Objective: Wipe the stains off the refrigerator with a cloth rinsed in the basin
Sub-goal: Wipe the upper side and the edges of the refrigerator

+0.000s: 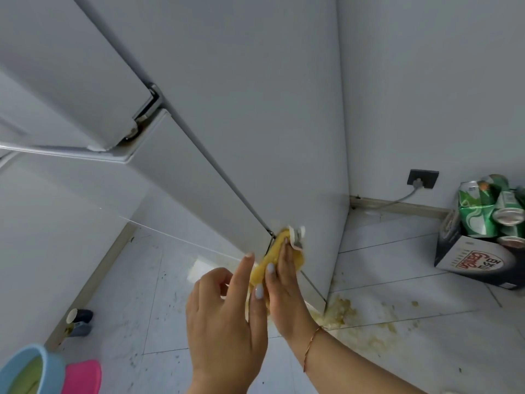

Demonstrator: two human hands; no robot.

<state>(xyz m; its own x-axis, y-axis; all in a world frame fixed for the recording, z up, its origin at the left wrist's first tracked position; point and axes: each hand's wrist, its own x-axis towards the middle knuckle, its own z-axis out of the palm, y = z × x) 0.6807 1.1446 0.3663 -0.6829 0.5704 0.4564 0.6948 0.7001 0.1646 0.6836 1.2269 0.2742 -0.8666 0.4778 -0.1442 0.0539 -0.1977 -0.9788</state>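
Observation:
A tall white refrigerator (241,109) fills the upper middle of the head view, seen from above along its side panel. A yellow cloth with a white edge (279,245) lies against the fridge's lower front corner. My right hand (284,288) presses and holds the cloth against that corner. My left hand (224,317) is beside it, fingers mostly straight, fingertips touching the cloth's near end. A blue basin (42,365) with greenish water sits at the bottom left, partly cut off by the frame.
A pink basin (83,376) stands next to the blue one. A yellowish spill (341,311) stains the tiled floor at the fridge's corner. A box with green cans (483,237) sits at right under a wall socket (422,178). A small dark cup (81,317) stands by the left wall.

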